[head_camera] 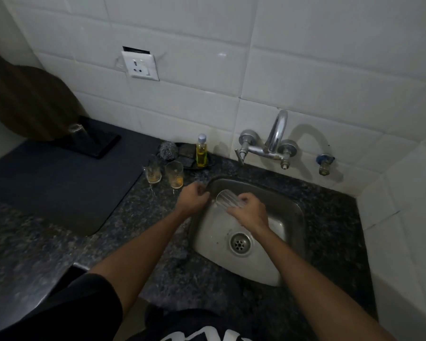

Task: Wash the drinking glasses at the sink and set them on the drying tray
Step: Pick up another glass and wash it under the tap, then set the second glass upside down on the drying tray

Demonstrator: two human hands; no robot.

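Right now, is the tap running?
Apparently off: no stream shows below the tap, though dim light could hide a thin one.

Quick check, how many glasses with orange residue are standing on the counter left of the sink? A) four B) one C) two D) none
C: two dirty glasses with orange dregs stand side by side on the granite counter, between the dark mat and the sink.

Sink (290,217) sat centre-right of frame, in the worktop (158,242); tap (273,141) on wall above it. Two glasses (164,173) stood left of sink, soap bottle (201,152) behind them. Mat (59,188) at left, tray (94,143) at its upper edge.
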